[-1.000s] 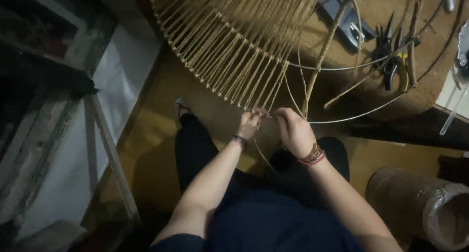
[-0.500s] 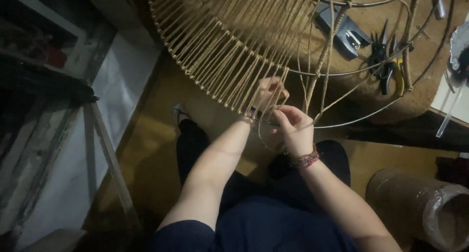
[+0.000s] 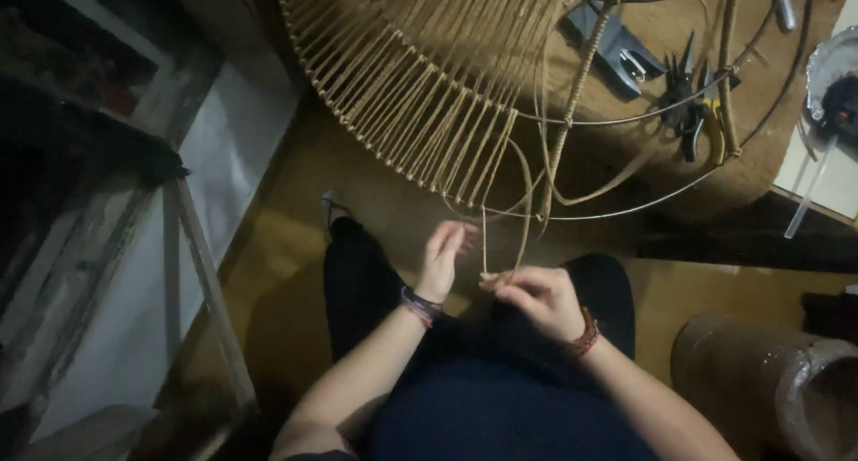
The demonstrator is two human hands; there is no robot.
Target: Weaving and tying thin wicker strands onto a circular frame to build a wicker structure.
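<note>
Cord strand (image 3: 485, 238): thin, tan, hangs down from the lower edge of the wire frame (image 3: 617, 117) to the person's lap. It forms a loose loop that rises back toward the frame's wrapped upright, so some slack lies between the hands and the frame.

Right hand (image 3: 536, 298): fingers curled, thumb and forefinger pinching the strand's lower end just above the lap. The pinch likely keeps the strand from sliding back through the frame.

Left hand (image 3: 442, 257): fingers loosely spread and pointing up, palm turned toward the strand, close beside it. Contact with the strand cannot be made out; it holds nothing that shows.

Woven section (image 3: 420, 77): close rows of the same tan cord cover the frame's left part, ending near where the loose strand starts. The right part of the frame is bare wire rings.

Worktop (image 3: 760, 171): round, brown, under the frame, which overhangs its near edge above the knees, within arm's reach.

On the worktop, seen through the bare rings: pliers (image 3: 693, 104) with dark and yellow handles, and a grey tool (image 3: 617, 41).

Lower right: a brown roll (image 3: 769, 389) on the floor.
</note>
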